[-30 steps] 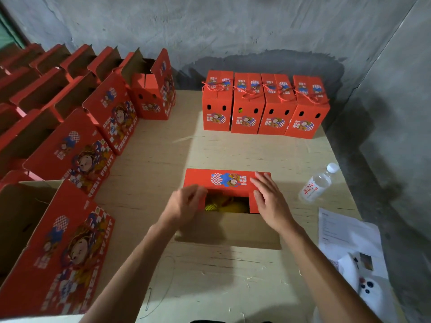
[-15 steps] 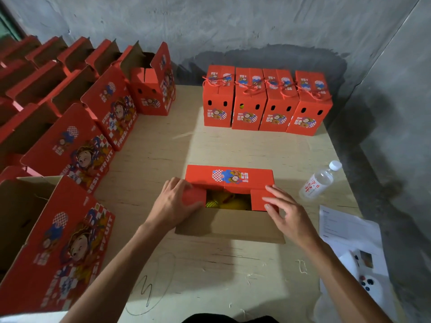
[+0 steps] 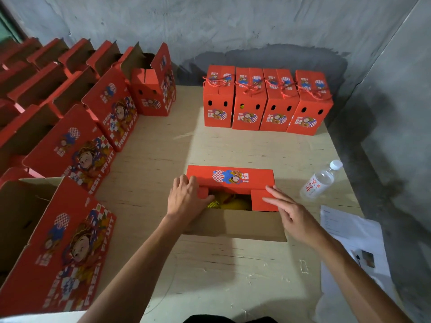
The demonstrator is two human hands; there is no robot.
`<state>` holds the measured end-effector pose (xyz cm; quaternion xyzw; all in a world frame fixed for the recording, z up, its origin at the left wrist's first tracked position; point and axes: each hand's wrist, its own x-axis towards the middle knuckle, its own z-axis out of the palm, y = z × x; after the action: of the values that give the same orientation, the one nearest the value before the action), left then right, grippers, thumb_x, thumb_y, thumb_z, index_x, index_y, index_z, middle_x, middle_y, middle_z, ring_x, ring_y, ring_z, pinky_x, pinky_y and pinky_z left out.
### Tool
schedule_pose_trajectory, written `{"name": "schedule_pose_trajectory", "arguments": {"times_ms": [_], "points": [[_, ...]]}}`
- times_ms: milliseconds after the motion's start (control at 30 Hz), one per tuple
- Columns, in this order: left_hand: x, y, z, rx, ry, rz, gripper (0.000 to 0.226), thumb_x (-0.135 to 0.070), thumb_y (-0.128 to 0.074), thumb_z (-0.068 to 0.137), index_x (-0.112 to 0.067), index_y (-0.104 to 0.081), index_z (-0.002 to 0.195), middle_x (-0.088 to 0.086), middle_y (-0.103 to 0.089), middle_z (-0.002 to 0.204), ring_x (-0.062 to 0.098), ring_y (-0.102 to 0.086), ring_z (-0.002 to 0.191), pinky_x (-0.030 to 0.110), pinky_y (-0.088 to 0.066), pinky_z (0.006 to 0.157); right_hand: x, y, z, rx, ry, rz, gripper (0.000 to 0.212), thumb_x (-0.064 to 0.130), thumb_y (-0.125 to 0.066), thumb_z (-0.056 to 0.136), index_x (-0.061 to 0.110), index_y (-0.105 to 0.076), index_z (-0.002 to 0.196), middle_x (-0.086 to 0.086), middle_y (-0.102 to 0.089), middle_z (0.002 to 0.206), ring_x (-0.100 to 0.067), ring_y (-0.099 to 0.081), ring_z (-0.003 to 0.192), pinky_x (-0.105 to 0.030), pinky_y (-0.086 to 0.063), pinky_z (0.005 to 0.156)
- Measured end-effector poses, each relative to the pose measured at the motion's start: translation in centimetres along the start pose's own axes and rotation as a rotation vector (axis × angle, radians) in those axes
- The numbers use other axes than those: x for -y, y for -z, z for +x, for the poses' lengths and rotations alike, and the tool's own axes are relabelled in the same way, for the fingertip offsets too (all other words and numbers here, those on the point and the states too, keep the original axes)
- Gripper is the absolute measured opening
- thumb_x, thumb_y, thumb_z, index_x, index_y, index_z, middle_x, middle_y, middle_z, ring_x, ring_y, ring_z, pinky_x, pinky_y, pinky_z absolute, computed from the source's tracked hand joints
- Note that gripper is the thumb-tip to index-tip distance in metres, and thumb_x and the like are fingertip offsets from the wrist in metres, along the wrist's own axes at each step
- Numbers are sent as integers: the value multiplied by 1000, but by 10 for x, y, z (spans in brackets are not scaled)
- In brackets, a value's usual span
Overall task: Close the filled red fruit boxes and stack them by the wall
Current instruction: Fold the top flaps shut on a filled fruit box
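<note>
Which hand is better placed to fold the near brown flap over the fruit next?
Probably the right hand: its straight fingers lie on the right end flap, beside the near brown flap. The left hand covers the left end flap.

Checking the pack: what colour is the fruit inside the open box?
Yellow fruit, seen in the head view, inside the open box.

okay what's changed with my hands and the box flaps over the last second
The right hand slid off the far flap and now presses the right side flap down with straight fingers. The left hand moved onto the left side flap, folding it in. The near brown flap is still open; the four closed boxes and the bottle haven't moved.
</note>
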<state>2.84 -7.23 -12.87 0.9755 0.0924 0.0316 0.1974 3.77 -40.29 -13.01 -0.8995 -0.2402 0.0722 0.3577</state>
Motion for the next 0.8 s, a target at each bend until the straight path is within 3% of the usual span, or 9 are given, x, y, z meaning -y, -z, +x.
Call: {"name": "schedule_pose_trajectory", "arguments": {"times_ms": [100, 200, 300, 367, 433, 533, 600, 700, 800], "points": [[22, 7, -5, -84, -180, -263, 29, -40, -75, 91, -13, -65, 97, 1, -55, 98, 22, -47, 94, 40, -46, 89, -3, 19, 5, 202, -3, -139, 82, -21, -38, 87, 28, -48, 152, 24, -16, 167, 7, -8, 153, -18, -19, 124], [46, 12, -11, -105, -339, -456, 17, -25, -58, 102, -16, -71, 97, -3, -65, 94, 18, -57, 87, 44, -49, 82, -5, 29, 8, 291, 20, -237, 83, -5, -59, 86, 38, -40, 155, 30, -7, 167, 12, -2, 151, -11, -22, 117], [48, 20, -22, 35, -76, -807, 47, -50, -35, 108, -24, -75, 107, -4, -74, 108, 12, -67, 104, 27, -54, 84, -4, 25, 10, 229, 24, -167, 70, 39, -83, 85, 37, -52, 148, 29, -17, 165, 11, -9, 151, -18, -21, 120], [40, 23, -22, 126, 106, -1115, 80, -71, -16, 101, -19, -75, 115, 3, -75, 116, 17, -70, 111, 25, -57, 85, -4, 19, 9, 167, -27, -46, 68, 69, -76, 78, 39, -63, 138, 27, -32, 161, 11, -21, 149, -20, -21, 120], [27, 23, -15, 195, 228, -1270, 95, -86, -13, 90, -19, -73, 121, 10, -75, 116, 24, -71, 110, 33, -57, 88, 1, 14, 12, 22, -154, 112, 50, 79, -66, 81, 51, -69, 122, 34, -55, 139, 11, -49, 131, -11, -36, 106], [1, 16, -15, -46, 204, -880, 75, -85, -49, 84, -29, -61, 132, 2, -67, 128, 12, -63, 111, 28, -49, 90, 5, 2, 20, -284, -206, 170, 38, 74, -66, 85, 44, -74, 107, 22, -71, 105, 1, -68, 100, -21, -53, 86], [-9, 1, -15, -236, 64, -483, 69, -59, -68, 90, -20, -47, 144, 5, -51, 143, 18, -48, 128, 34, -40, 106, 2, -14, 27, -379, -208, 145, 44, 59, -73, 87, 32, -69, 122, 14, -68, 116, -7, -66, 105, -34, -55, 93], [-19, -21, -13, -272, -254, -70, 47, -43, -61, 100, -16, -59, 138, 9, -49, 152, 29, -38, 145, 49, -19, 125, 0, -34, 32, -432, -252, 91, 73, 43, -76, 91, 17, -43, 150, -1, -51, 148, -14, -59, 124, -33, -50, 102], [-29, -36, -14, -278, -372, 17, 41, -40, -50, 104, -15, -64, 134, 4, -62, 138, 27, -54, 132, 48, -28, 121, -5, -42, 37, -530, 12, -274, 44, 34, -66, 98, 8, -63, 133, -6, -57, 145, -25, -57, 128, -38, -45, 109]]}}
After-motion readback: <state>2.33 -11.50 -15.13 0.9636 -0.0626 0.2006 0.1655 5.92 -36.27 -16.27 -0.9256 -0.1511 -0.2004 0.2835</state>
